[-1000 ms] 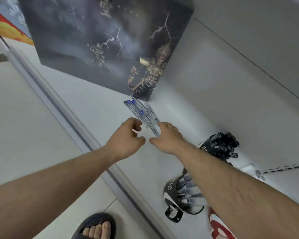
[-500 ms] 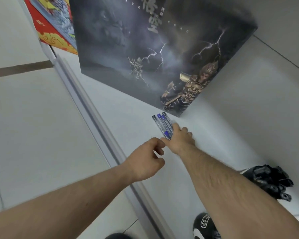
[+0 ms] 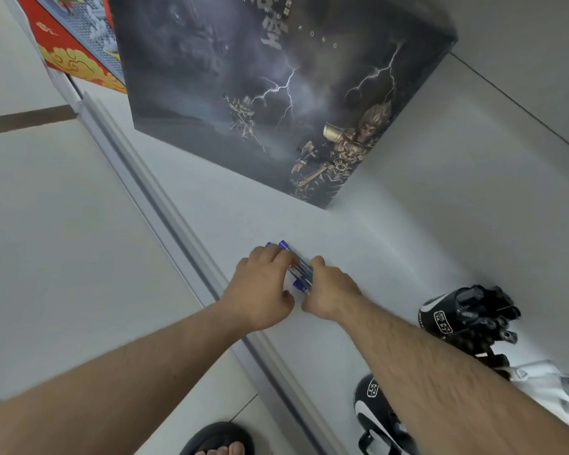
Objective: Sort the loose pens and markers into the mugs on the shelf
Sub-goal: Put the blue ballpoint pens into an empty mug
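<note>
A bundle of blue pens (image 3: pixel 299 270) lies on the white shelf (image 3: pixel 211 205), and both hands close round it. My left hand (image 3: pixel 263 287) covers the bundle's far end with curled fingers, blue caps poking out beyond them. My right hand (image 3: pixel 330 290) grips the near end. A black mug (image 3: pixel 440 318) full of black markers stands to the right. A second black-and-white mug (image 3: pixel 373 418) sits nearer, partly hidden by my right forearm.
A large dark box (image 3: pixel 276 93) with a lightning picture stands at the back of the shelf, a red box (image 3: pixel 69 54) to its left. The shelf's front edge rail (image 3: pixel 165 205) runs diagonally. A sandalled foot (image 3: pixel 217 441) shows on the floor below.
My left hand moved forward onto the pens and curled over them. My right hand slid back to the bundle's near end. The camera shifted, bringing the mugs back into view.
</note>
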Tool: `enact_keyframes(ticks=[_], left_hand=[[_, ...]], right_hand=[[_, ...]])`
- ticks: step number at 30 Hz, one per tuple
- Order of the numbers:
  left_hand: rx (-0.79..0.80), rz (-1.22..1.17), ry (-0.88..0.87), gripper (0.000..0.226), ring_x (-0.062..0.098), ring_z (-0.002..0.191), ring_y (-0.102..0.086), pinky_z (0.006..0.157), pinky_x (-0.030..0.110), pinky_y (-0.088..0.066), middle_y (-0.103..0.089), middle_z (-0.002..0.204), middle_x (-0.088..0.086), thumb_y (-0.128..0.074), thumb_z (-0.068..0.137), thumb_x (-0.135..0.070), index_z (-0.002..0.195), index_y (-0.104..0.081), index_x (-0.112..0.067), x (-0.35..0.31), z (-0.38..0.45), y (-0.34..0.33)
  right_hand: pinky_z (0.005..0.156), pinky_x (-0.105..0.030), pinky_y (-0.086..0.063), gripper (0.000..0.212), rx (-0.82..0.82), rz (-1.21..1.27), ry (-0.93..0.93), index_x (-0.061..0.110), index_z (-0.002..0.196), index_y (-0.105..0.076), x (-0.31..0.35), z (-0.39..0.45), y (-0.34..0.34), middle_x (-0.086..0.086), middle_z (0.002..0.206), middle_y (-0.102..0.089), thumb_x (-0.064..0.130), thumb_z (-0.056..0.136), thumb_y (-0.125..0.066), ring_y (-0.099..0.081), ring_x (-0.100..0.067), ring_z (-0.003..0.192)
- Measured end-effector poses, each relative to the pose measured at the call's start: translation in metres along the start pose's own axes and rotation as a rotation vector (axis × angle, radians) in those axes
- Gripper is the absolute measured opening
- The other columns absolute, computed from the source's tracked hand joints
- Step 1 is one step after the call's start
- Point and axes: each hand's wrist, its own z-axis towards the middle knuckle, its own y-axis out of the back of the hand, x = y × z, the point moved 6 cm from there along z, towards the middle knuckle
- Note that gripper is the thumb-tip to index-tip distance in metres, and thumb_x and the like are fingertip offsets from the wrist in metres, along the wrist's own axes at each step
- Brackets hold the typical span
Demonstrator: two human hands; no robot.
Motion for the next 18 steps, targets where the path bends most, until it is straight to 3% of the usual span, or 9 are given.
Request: enact_keyframes(ticks=[3, 6, 8, 11, 13, 15, 18], left_hand=[[0.087, 0.370, -0.247, 0.087, 0.026, 0.132, -0.031, 0.107, 0.038, -0.023, -0.033, 0.143, 0.001, -0.069, 0.061, -0.035, 0.140, -0.035, -0.022, -0.015, 0.004, 0.000], [0.059, 0.525, -0.472, 0.096, 0.028, 0.123, -0.047, 0.107, 0.048, -0.030, -0.050, 0.134, 0.006, -0.072, 0.046, -0.043, 0.134, -0.046, -0.014, -0.036, 0.008, 0.006], [0.003, 0.450, -0.584, 0.079, 0.024, 0.100, -0.062, 0.098, 0.045, -0.043, -0.063, 0.115, 0.002, -0.071, 0.053, -0.043, 0.125, -0.053, -0.015, -0.056, 0.009, 0.009], [-0.021, 0.261, -0.681, 0.055, 0.023, 0.071, -0.065, 0.075, 0.035, -0.052, -0.067, 0.094, -0.001, -0.072, 0.066, -0.042, 0.113, -0.059, -0.016, -0.086, 0.006, 0.013], [0.062, 0.168, -0.665, 0.054, 0.025, 0.076, -0.066, 0.070, 0.032, -0.051, -0.067, 0.100, -0.001, -0.071, 0.071, -0.038, 0.118, -0.057, -0.015, -0.100, 0.003, 0.008], [0.143, 0.086, -0.587, 0.057, 0.023, 0.091, -0.064, 0.075, 0.033, -0.050, -0.064, 0.114, -0.003, -0.067, 0.077, -0.035, 0.128, -0.049, -0.018, -0.108, -0.001, 0.000], [0.177, 0.043, -0.529, 0.057, 0.021, 0.101, -0.061, 0.081, 0.035, -0.049, -0.060, 0.120, -0.006, -0.066, 0.079, -0.033, 0.130, -0.043, -0.021, -0.119, -0.009, -0.014]], right_hand=[[0.063, -0.029, -0.051, 0.047, 0.111, 0.226, 0.071, 0.022, 0.107, -0.047, 0.003, -0.017, 0.012, 0.005, 0.091, -0.060, 0.021, 0.065, -0.068, -0.062, -0.015, 0.079], [0.052, -0.025, -0.047, 0.020, 0.301, 0.489, 0.079, 0.013, 0.085, -0.053, 0.009, -0.051, 0.032, -0.001, 0.066, -0.056, 0.004, 0.070, -0.062, -0.058, -0.020, 0.056], [0.048, -0.022, -0.043, 0.014, 0.481, 0.609, 0.076, 0.007, 0.078, -0.053, 0.008, -0.079, 0.040, -0.004, 0.053, -0.053, -0.006, 0.075, -0.058, -0.054, -0.023, 0.048], [0.050, -0.025, -0.037, 0.010, 0.602, 0.717, 0.080, 0.005, 0.077, -0.054, -0.007, -0.109, 0.044, -0.009, 0.061, -0.054, -0.001, 0.073, -0.062, -0.054, -0.021, 0.046], [0.050, -0.026, -0.036, 0.009, 0.621, 0.835, 0.040, 0.003, 0.078, -0.057, -0.021, -0.124, 0.046, -0.011, 0.065, -0.058, 0.006, 0.073, -0.065, -0.055, -0.019, 0.046], [0.046, -0.025, -0.040, 0.013, 0.680, 0.985, 0.018, 0.003, 0.089, -0.061, -0.032, -0.139, 0.048, -0.014, 0.078, -0.065, 0.015, 0.085, -0.064, -0.056, -0.015, 0.049], [0.046, -0.017, -0.046, 0.035, 0.773, 1.111, -0.079, 0.003, 0.104, -0.059, -0.045, -0.157, 0.045, -0.018, 0.093, -0.067, 0.032, 0.085, -0.061, -0.055, -0.011, 0.052]])
